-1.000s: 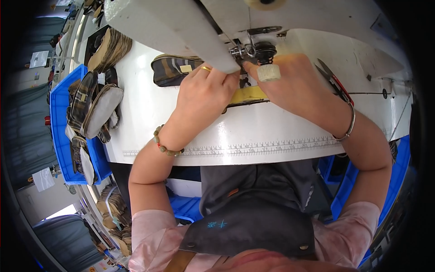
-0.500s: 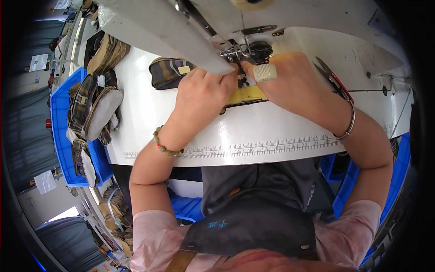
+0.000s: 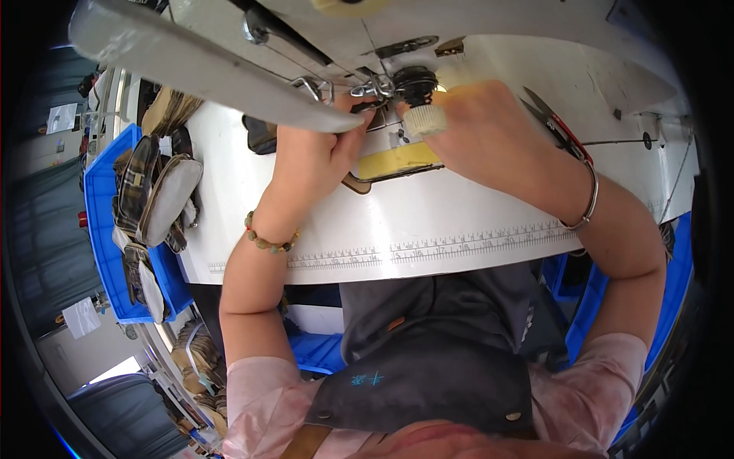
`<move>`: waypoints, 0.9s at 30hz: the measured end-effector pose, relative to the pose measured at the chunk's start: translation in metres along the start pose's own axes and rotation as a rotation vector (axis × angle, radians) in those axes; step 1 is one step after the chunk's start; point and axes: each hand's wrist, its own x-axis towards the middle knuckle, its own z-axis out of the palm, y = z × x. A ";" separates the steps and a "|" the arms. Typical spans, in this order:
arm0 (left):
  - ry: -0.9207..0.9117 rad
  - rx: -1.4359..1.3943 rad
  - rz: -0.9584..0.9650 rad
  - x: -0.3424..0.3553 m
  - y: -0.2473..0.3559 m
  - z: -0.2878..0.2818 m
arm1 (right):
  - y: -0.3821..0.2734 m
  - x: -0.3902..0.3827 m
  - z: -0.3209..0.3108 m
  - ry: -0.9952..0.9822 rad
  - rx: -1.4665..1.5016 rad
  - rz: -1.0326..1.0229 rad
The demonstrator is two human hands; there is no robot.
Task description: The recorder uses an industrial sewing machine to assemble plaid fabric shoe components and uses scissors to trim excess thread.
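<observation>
Below the needle area of a white sewing machine (image 3: 199,69), my left hand (image 3: 313,157) has its thumb and fingers pressed together. A small dark piece seems to be at its fingertips, but the white cover hides most of it. My right hand (image 3: 482,145) lies bent on the other side of the needle, its fingertips hidden behind a ribbed cream knob (image 3: 425,120). Between the hands a yellow strip (image 3: 401,159) is on the machine bed, with a brown, dark-edged piece (image 3: 357,183) showing below it. Behind my left wrist sits a dark pouch (image 3: 261,135), partly covered.
Red-handled scissors (image 3: 562,130) lie beside my right wrist. At the left, a blue bin (image 3: 103,229) holds several striped pouches (image 3: 167,200), with stacked brown pieces (image 3: 170,111) behind. A printed ruler (image 3: 428,252) runs along the white table's front edge.
My left hand has shifted left, away from the right hand, and turned more upright. My right hand has moved little. The machine parts appear lower and farther left in view.
</observation>
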 end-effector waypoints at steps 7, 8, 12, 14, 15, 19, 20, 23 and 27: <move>0.088 0.186 0.167 0.000 0.001 0.003 | 0.000 0.000 0.001 -0.017 0.009 -0.006; 0.127 0.265 0.267 0.000 0.003 0.003 | 0.001 0.000 0.003 0.004 0.006 -0.002; 0.135 0.500 0.407 -0.002 0.007 0.006 | 0.002 0.001 0.003 0.008 0.001 0.020; 0.085 0.485 0.328 -0.008 0.013 0.008 | -0.001 0.002 0.004 -0.002 0.013 0.045; 0.068 0.476 0.324 -0.010 0.017 0.008 | -0.002 0.003 0.004 -0.014 0.023 0.075; 0.079 0.368 0.281 -0.010 0.015 0.001 | -0.002 0.002 0.010 -0.032 0.025 0.034; 0.039 0.305 0.272 -0.009 0.011 -0.004 | -0.002 0.002 0.010 -0.047 0.000 0.036; 0.002 0.231 0.233 -0.010 0.003 -0.005 | -0.004 0.002 0.011 -0.081 -0.023 0.036; 0.017 0.237 0.213 -0.011 -0.001 0.001 | -0.003 0.001 0.016 -0.096 -0.051 0.031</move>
